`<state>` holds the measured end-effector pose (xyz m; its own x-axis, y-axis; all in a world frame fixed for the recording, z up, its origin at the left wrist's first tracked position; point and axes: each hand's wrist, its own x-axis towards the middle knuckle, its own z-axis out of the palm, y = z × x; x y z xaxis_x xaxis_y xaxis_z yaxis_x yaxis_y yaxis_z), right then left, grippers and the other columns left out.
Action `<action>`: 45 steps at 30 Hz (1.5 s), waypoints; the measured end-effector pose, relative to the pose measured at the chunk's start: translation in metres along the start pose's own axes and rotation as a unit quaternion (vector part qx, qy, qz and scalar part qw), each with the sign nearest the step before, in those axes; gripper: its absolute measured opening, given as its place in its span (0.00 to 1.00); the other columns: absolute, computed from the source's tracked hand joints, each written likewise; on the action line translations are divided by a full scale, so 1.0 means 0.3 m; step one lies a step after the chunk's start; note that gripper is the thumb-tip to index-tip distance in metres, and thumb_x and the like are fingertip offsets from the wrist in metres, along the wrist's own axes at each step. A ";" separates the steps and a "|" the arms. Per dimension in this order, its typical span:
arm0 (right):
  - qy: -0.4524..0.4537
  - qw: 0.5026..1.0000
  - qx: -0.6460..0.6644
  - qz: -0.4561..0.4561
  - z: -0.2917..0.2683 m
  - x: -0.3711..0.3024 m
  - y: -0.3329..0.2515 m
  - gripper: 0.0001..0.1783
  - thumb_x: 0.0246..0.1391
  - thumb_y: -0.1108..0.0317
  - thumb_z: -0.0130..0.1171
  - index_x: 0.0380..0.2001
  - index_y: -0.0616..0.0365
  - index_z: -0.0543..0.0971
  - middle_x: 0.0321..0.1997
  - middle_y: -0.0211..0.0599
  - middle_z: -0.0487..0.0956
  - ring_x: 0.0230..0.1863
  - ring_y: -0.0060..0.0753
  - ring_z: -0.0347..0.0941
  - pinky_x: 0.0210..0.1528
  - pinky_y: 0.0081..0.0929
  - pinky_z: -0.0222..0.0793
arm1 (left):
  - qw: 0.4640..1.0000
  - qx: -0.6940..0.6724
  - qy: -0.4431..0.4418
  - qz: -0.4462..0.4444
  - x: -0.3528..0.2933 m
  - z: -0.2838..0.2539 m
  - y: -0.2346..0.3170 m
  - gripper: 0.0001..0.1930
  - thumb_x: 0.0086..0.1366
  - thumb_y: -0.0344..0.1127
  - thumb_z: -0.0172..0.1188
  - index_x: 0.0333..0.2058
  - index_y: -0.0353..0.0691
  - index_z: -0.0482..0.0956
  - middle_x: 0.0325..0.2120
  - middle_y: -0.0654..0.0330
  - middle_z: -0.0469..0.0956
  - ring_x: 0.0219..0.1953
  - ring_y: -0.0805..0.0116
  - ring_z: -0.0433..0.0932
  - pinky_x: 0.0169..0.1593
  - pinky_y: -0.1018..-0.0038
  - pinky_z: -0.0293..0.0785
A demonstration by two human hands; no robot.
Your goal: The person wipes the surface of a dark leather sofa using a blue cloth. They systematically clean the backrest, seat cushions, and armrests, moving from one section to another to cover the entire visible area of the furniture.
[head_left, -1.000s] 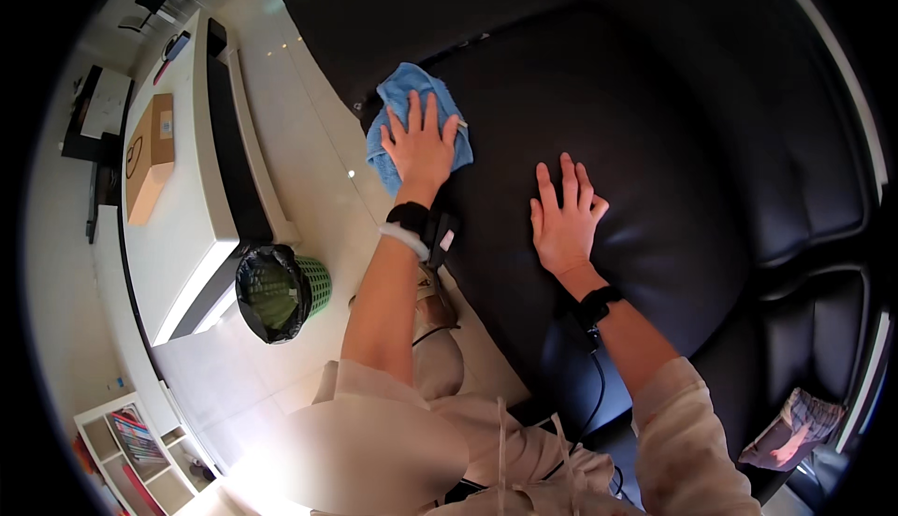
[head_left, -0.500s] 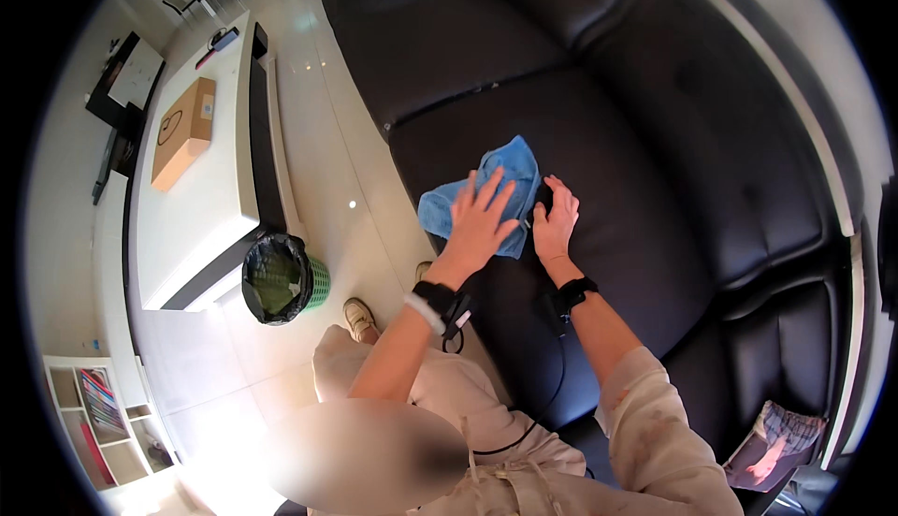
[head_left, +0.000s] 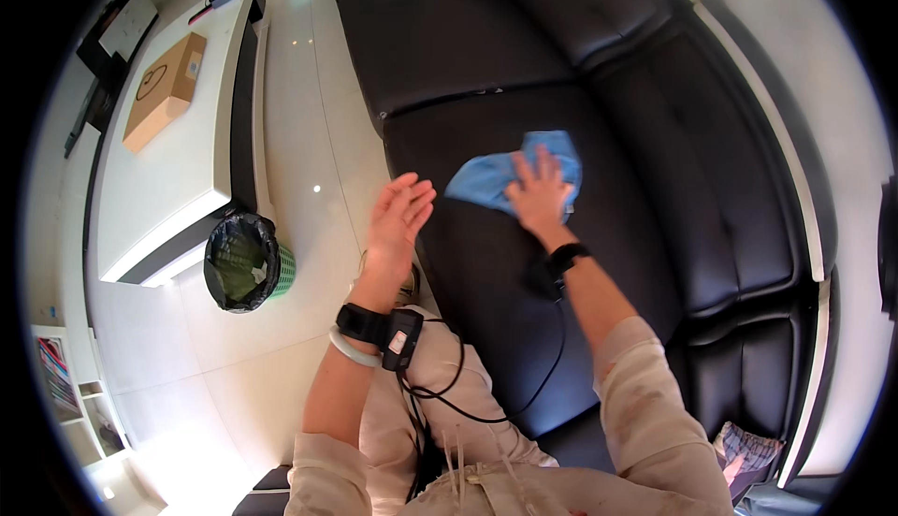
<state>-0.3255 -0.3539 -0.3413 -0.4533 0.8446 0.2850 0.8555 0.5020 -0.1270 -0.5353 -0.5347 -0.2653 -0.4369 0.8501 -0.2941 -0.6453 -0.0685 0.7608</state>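
A blue cloth [head_left: 486,182] lies spread and rumpled on the seat of a black leather sofa [head_left: 449,132]. My right hand [head_left: 538,200] presses palm down on the cloth's right part, fingers spread across it. Raised over the sofa's front edge, my left hand [head_left: 395,221] is clear of the cloth. Its fingers are stretched out and nothing is in it. Both wrists wear black straps with cables attached, and a white band circles the left wrist too.
Left of the sofa, a green bin [head_left: 245,263] with a black liner stands on the tiled floor [head_left: 309,142]. Beyond it is a white low table [head_left: 178,179] carrying a cardboard box [head_left: 166,90]. A dark cable [head_left: 552,376] runs from my right wrist over the seat.
My left hand has lifted off the cloth and moved left. My right hand has come onto the cloth, which has shifted to the right and changed shape.
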 end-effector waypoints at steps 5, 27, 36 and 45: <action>-0.020 0.970 -0.071 0.230 0.035 0.146 0.307 0.34 0.63 0.38 0.45 0.68 0.38 0.66 0.78 0.46 0.52 0.77 0.57 0.46 0.65 0.66 0.45 | 0.992 -0.069 0.042 -0.092 0.035 0.017 -0.190 0.17 0.75 0.35 0.51 0.59 0.36 0.68 0.54 0.49 0.74 0.58 0.57 0.76 0.65 0.65 0.70; -0.037 0.959 -0.071 0.272 0.015 0.059 0.564 0.39 0.63 0.33 0.45 0.72 0.36 0.62 0.79 0.35 0.53 0.77 0.42 0.50 0.69 0.62 0.43 | 0.972 0.226 0.058 -0.009 0.136 0.026 -0.275 0.12 0.69 0.37 0.59 0.50 0.50 0.78 0.55 0.59 0.65 0.57 0.63 0.67 0.57 0.68 0.68; 0.036 0.901 -0.135 0.412 -0.186 -1.020 0.565 0.32 0.67 0.49 0.47 0.71 0.46 0.62 0.78 0.40 0.55 0.71 0.51 0.57 0.62 0.60 0.55 | 0.956 0.290 0.014 0.032 0.131 0.015 -0.280 0.13 0.68 0.36 0.59 0.50 0.48 0.78 0.56 0.60 0.69 0.57 0.63 0.67 0.56 0.69 0.66; -0.054 0.987 -0.029 0.151 -0.311 -0.905 0.291 0.37 0.62 0.59 0.44 0.72 0.61 0.56 0.77 0.56 0.50 0.73 0.63 0.48 0.70 0.61 0.38 | 0.953 0.282 -0.111 -0.026 0.003 0.031 -0.112 0.14 0.70 0.36 0.57 0.53 0.43 0.74 0.65 0.56 0.67 0.67 0.62 0.64 0.67 0.60 0.58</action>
<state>-0.1043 -0.5568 -0.3412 -0.1973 0.9703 0.1397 0.9671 0.2160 -0.1344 -0.5082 -0.5268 -0.2857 -0.2287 0.9386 -0.2583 -0.1965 0.2154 0.9566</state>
